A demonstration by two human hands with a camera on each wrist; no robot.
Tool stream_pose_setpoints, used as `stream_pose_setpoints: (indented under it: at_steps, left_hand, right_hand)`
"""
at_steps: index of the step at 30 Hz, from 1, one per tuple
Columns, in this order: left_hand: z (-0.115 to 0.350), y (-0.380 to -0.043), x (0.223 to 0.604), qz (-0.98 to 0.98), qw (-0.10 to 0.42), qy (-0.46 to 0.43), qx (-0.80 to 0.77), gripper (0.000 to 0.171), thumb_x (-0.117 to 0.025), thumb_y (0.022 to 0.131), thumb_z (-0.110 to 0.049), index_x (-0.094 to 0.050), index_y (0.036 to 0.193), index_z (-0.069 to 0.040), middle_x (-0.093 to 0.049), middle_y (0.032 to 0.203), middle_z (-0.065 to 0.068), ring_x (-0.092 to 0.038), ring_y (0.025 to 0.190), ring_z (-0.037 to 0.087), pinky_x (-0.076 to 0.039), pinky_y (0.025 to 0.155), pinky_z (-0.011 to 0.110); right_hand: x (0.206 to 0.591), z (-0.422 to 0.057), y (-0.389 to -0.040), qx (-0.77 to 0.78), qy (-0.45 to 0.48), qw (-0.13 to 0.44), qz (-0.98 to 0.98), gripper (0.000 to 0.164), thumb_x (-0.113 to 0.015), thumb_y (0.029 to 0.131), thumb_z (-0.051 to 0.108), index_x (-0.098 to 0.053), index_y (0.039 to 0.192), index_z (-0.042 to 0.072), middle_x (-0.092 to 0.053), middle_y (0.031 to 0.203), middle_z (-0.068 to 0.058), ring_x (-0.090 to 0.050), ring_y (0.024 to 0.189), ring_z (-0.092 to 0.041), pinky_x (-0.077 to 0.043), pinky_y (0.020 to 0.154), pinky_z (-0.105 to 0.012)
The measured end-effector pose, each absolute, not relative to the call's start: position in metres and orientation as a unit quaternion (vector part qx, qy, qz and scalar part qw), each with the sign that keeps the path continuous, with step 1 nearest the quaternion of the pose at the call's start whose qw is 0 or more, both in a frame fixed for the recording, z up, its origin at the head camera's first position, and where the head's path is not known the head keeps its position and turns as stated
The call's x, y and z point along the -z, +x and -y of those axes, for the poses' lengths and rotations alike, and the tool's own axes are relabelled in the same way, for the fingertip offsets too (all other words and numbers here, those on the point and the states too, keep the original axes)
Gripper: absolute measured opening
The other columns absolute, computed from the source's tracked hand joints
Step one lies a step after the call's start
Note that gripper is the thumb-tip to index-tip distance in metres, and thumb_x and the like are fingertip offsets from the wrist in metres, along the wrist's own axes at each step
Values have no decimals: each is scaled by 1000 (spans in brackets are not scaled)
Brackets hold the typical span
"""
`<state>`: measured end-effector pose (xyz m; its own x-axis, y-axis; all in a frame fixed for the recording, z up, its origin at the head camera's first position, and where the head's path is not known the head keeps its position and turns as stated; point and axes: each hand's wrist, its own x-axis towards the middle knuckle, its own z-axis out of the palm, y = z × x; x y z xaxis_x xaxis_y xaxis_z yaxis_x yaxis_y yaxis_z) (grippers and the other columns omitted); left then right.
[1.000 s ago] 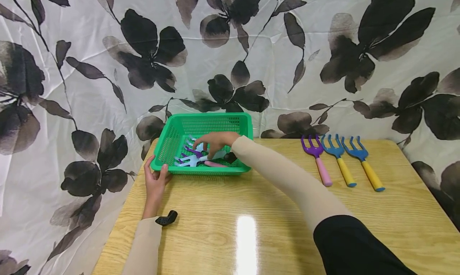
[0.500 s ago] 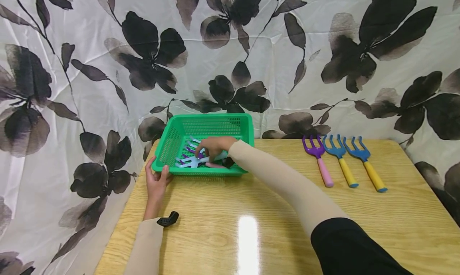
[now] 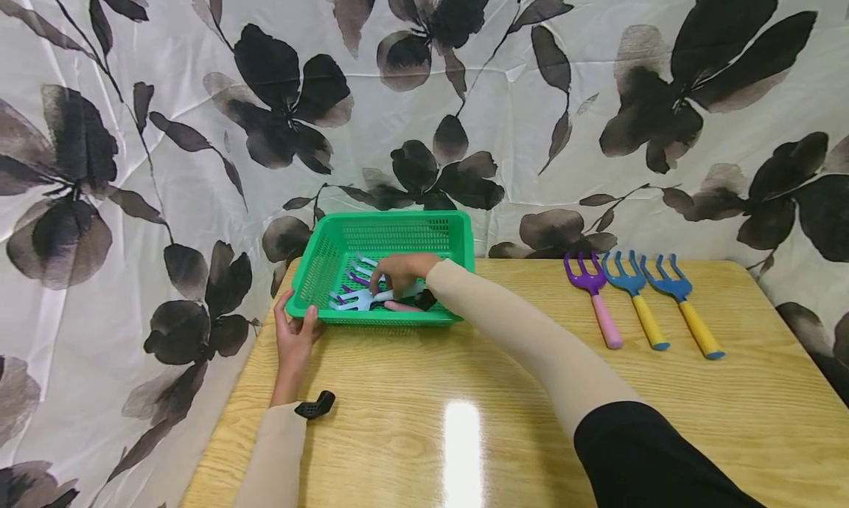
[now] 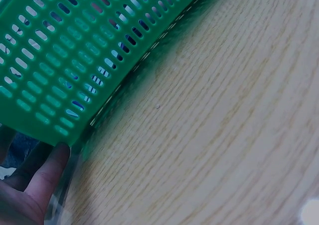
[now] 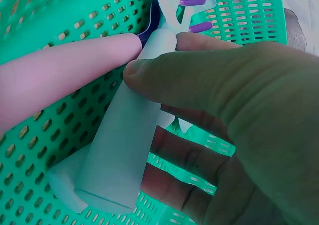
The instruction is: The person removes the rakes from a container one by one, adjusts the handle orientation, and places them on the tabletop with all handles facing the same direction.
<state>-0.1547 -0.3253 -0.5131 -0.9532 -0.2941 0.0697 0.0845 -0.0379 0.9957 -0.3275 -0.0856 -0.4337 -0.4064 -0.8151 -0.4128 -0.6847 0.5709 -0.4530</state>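
A green plastic basket [image 3: 385, 319] stands at the table's back left with several hand forks inside. My left hand [image 3: 295, 342] grips its front left corner, the thumb [image 4: 50, 172] on the front side and the fingers round the left side. Inside the basket, my right hand [image 3: 401, 272] pinches the pale blue handle [image 5: 124, 135] of a hand fork [image 3: 358, 300] between thumb and fingers. That fork's pale tines point left. A pink handle [image 5: 65, 78] with a dark purple neck lies right beside it, and a second pale handle [image 5: 70, 180] shows underneath. Purple tines [image 3: 358, 279] lie behind.
On the table's right side lie a purple hand fork with pink handle [image 3: 606, 321] and two blue hand forks with yellow handles [image 3: 650, 321], side by side, tines toward the back. A floral cloth [image 3: 530, 124] hangs behind the wooden table [image 3: 398, 412].
My right hand has lowered into the basket, and its spread fingers have closed on the pale blue fork's handle. The left hand stays on the basket corner. The head view shifts slightly.
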Motion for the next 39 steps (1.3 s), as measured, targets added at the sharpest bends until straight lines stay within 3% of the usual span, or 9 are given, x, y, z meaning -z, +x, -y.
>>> stream_pose_setpoints:
  at_steps: [9, 17, 24, 30, 39]
  left_hand:
    - [317, -146, 497, 688, 132, 80, 709, 70, -59, 106, -18, -18, 162, -14, -51, 139, 32, -64, 107, 6, -46, 103, 60]
    - [323, -156, 513, 684, 138, 83, 711, 70, -60, 105, -17, -19, 162, -16, -54, 136, 27, -64, 109, 9, -45, 102, 62]
    - [329, -160, 526, 676, 144, 86, 718, 69, -61, 105, -22, -22, 162, -26, -53, 140, 24, -62, 114, 12, -51, 101, 54]
    - [328, -159, 527, 686, 149, 80, 708, 68, -64, 104, -28, -25, 160, -27, -52, 142, 26, -62, 115, 14, -55, 96, 47]
    - [327, -156, 527, 693, 150, 84, 700, 67, -63, 104, -28, -26, 160, -27, -53, 140, 25, -63, 112, 10, -58, 93, 43]
  right_hand:
    - [435, 85, -330, 123, -454, 305, -828, 46, -70, 93, -3, -71, 130, 24, -67, 120, -7, -62, 101, -19, -53, 73, -31]
    - [421, 80, -332, 120, -464, 302, -824, 46, -70, 94, -1, -69, 133, 22, -65, 125, -10, -59, 105, -22, -47, 69, -30]
    - [395, 66, -338, 139, -485, 254, -825, 43, -74, 94, 6, -68, 134, 20, -68, 123, -9, -62, 112, -24, -53, 82, -35]
    - [375, 44, -334, 182, -488, 219, -825, 43, -77, 94, 10, -68, 135, 19, -70, 119, -6, -62, 116, -30, -54, 92, -40]
    - [346, -7, -318, 237, -487, 163, -825, 42, -78, 91, 8, -69, 131, 17, -71, 112, -5, -71, 88, -19, -57, 85, -38]
